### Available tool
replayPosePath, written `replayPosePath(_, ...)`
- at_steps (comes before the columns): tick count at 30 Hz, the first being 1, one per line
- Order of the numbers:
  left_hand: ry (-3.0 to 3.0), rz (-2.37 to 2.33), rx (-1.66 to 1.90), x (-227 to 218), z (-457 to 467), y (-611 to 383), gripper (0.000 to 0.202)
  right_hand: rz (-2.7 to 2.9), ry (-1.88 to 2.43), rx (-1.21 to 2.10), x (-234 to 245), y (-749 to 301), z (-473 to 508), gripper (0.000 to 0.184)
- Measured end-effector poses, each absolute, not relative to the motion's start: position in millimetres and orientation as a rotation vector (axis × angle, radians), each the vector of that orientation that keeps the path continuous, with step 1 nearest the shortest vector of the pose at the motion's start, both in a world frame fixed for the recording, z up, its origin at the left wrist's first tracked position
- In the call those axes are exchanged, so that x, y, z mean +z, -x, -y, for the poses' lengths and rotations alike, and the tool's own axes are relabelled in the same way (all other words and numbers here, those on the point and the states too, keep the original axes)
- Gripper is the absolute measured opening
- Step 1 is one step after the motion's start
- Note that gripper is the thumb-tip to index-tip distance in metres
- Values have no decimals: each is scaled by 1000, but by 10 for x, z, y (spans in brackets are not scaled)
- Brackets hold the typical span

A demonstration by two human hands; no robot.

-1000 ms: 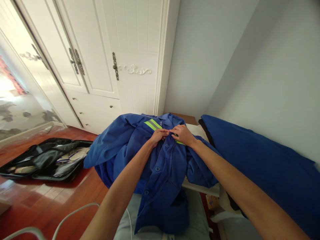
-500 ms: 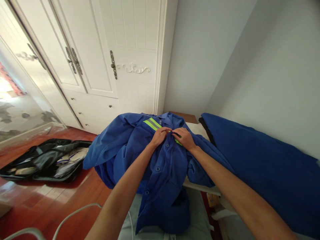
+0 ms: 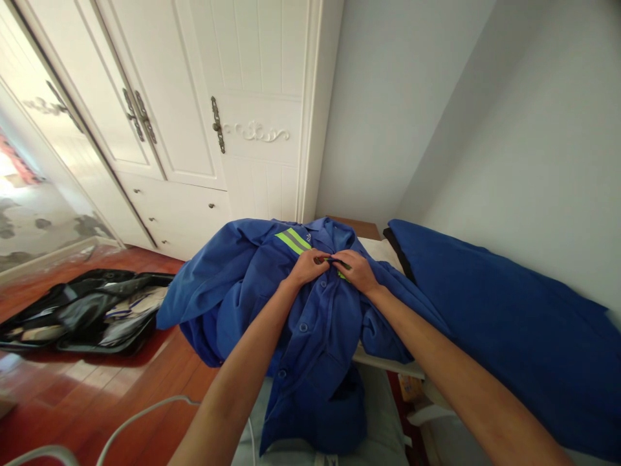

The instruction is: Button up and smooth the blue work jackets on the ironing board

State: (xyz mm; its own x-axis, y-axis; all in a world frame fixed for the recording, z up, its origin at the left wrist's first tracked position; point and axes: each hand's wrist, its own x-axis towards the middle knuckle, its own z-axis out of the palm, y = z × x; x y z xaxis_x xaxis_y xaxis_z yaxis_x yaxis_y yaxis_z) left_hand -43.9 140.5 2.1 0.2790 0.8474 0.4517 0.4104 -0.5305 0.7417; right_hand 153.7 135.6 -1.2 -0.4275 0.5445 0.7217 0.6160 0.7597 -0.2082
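Observation:
A blue work jacket [image 3: 252, 291] with a yellow-green and grey reflective stripe [image 3: 293, 241] lies spread in front of me, its front hanging towards me. Several buttons run down the front edge, one of them a round blue button [image 3: 303, 327]. My left hand [image 3: 309, 265] pinches the jacket's front edge just below the collar. Close beside it, my right hand [image 3: 356, 268] grips the same edge with thumb and fingers. The fingertips nearly meet, and they hide whatever button or buttonhole lies between them.
On the floor at left lies an open black suitcase [image 3: 121, 346] with clothes in it. A white wardrobe [image 3: 262, 175] stands behind. Dark blue fabric [image 3: 495, 310] covers the right side by the wall. A white cable [image 3: 130, 419] curves across the floor at lower left.
Both hands stay at the same spot on the jacket front. The fingers have shifted slightly, with the cloth edge now stretched between them. The view has moved a little.

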Motion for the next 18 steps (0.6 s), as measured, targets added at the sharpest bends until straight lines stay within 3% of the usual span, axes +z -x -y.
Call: replayPosePath(18, -2265, -1181, 1033, -47, -1459, 406, 21, 2012, 1090, 266, 14, -1518, -1386, 17)
